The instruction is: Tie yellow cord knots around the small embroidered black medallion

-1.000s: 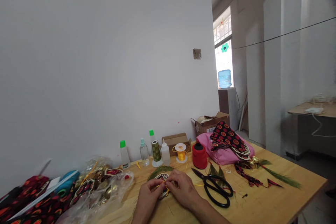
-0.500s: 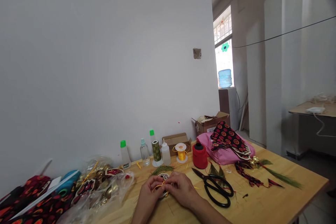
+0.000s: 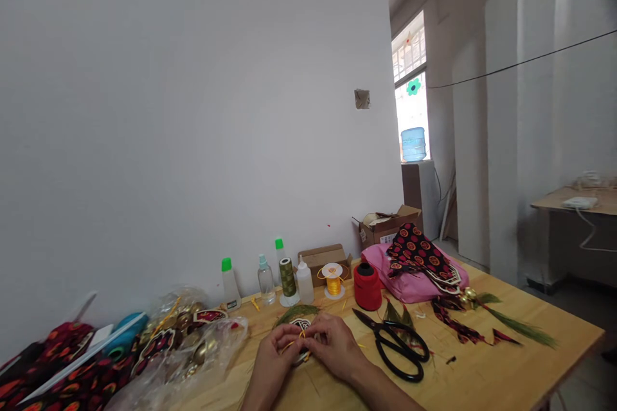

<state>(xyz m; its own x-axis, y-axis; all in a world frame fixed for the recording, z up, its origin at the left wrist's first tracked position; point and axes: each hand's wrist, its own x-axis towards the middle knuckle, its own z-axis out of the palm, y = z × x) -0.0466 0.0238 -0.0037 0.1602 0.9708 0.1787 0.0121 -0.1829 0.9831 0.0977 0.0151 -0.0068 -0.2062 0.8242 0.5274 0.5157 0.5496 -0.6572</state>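
Observation:
My left hand (image 3: 278, 354) and my right hand (image 3: 332, 345) meet low in the middle of the head view, over the wooden table. Both are closed in a pinch on a thin yellow cord (image 3: 302, 334), which runs between the fingertips. Just behind and beneath the fingers lies a pale openwork ornament (image 3: 302, 322) with dark parts, mostly covered by my hands. A green thread tassel (image 3: 295, 313) curves behind it. To the right of my right hand, black-handled scissors (image 3: 399, 348) rest on the table, blades toward the spools.
A yellow cord spool (image 3: 333, 281), a red thread cone (image 3: 367, 286), an olive thread cone (image 3: 288, 279) and several bottles stand near the wall. A clear plastic bag (image 3: 212, 350) of gold bells lies left. Patterned fabric (image 3: 414, 247) sits on a pink bundle (image 3: 380, 270) at right.
My hands stay in nearly the same place. The yellow cord loop that arched between the fingers looks smaller and lower. Nothing else on the table has visibly moved.

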